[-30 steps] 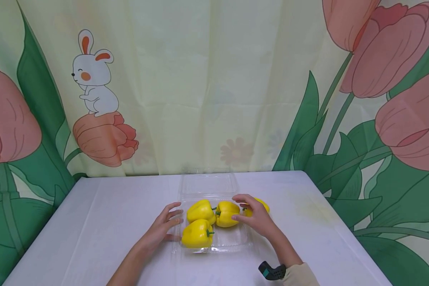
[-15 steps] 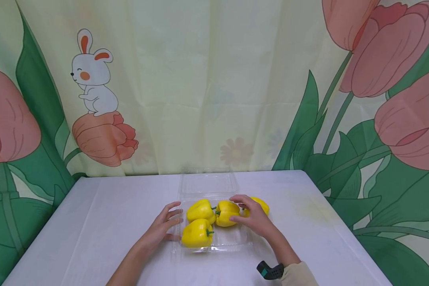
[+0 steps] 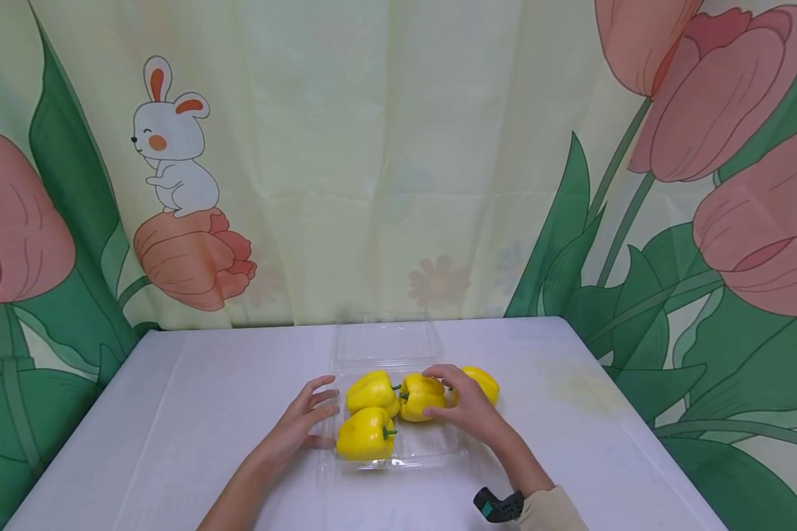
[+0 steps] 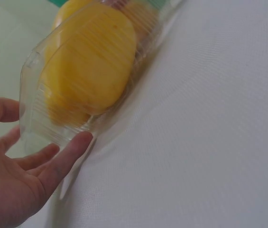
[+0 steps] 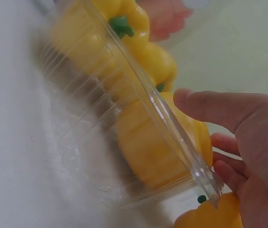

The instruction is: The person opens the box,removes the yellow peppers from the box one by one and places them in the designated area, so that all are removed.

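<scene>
Curtain (image 3: 319, 169): pale, printed, hung behind the table.

Table (image 3: 199, 420): covered in white.

Clear plastic container (image 3: 432, 446): placed near the table's middle, its lid (image 3: 388, 345) laid back toward the curtain. Three of four peppers are held inside.

Left hand (image 3: 305, 414): held at the container's left wall, fingers spread and relaxed, nothing gripped. Whether the wall is touched cannot be told for certain.

Right hand (image 3: 468, 404): extended over the container's right wall, with a pepper straddled between thumb and bent fingers — whether it is actually gripped cannot be told.

Peppers, yellow, green-stemmed: the near-left pepper (image 3: 364, 436) and the far-left pepper (image 3: 370, 392) are set along the container's left side; the far-right pepper (image 3: 415, 394) is the one straddled; the outside pepper (image 3: 485, 385) is lying on the table to the right, partly hidden by the right hand.

Wrist device (image 3: 498, 507): black, worn at the right wrist.

Step in hand, as judged: the far-right pepper is being taken hold of or settled in its place. For the next move, thumb and fingers should be matched evenly on that pepper — the thin wall kept unbent, the container steadied from the left.
</scene>
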`<state>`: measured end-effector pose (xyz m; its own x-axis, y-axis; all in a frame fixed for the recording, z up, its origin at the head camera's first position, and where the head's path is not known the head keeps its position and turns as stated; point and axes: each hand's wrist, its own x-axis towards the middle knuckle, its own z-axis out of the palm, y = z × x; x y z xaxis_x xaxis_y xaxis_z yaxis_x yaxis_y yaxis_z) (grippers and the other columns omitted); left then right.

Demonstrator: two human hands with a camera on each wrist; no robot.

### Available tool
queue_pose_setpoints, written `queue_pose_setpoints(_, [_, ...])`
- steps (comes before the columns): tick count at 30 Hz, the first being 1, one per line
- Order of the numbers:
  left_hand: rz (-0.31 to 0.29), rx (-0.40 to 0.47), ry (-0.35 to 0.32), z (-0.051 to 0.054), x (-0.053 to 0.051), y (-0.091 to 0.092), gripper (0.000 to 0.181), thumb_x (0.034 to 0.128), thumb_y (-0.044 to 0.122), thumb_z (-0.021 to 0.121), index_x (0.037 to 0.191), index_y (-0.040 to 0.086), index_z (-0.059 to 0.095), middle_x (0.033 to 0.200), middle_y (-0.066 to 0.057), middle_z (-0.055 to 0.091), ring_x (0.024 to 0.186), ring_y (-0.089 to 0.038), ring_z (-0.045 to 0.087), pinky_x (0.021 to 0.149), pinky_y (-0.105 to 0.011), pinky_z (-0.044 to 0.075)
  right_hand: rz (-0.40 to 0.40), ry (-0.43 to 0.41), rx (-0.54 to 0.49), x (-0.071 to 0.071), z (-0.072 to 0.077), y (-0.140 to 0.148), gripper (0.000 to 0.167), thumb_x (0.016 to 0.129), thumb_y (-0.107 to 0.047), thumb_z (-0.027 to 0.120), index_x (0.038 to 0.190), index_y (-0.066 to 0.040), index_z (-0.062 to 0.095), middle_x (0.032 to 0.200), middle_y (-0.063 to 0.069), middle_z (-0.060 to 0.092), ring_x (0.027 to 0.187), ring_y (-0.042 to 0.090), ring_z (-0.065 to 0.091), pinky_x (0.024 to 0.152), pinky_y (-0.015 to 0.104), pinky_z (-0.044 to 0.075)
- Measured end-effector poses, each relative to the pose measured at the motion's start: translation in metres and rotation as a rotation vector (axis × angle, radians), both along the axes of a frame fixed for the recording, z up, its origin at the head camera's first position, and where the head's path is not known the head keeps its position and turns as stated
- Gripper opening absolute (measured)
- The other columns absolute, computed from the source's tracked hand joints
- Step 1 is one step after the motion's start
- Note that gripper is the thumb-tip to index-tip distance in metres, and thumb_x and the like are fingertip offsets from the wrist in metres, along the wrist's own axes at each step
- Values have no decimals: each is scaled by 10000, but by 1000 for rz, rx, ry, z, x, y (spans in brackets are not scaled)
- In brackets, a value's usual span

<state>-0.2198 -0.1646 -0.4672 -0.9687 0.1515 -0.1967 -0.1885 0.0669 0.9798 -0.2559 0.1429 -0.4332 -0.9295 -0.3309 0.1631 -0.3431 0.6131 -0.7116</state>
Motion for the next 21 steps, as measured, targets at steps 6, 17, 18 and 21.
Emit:
queue_pose_setpoints(6, [-2,-2,-5,0,0,0,522,978,217,525,1460,257,330,1516,-158,373,1272,-347,483,781,-432,596,-1,15,28,1,-3,-3,550,733,-251,839,1228,-271,602,1360,-13,553,1285,237,501,1064,489,441])
queue_pose_setpoints(17, [-24,26,6,1,1,-1,524,985,207,517,1467,248,316,1528,-174,343,1309,-392,452,785,-449,594,-9,34,102,5,-3,-9,621,732,-234,843,1290,-249,570,1407,30,514,1332,276,462,1081,502,418])
queue_pose_setpoints(18, [-24,25,7,1,1,-1,524,985,208,517,1467,247,316,1528,-177,342,1308,-392,452,784,-447,594,-13,31,105,5,-3,-9,631,729,-230,845,1296,-251,567,1407,26,515,1334,272,461,1083,498,417])
queue_pose_setpoints(21, [-25,20,7,1,0,-1,526,984,213,517,1468,244,313,1527,-184,340,1302,-385,457,782,-442,595,-17,39,128,4,-4,-10,662,727,-230,847,1319,-244,549,1410,29,510,1332,271,461,1080,498,421])
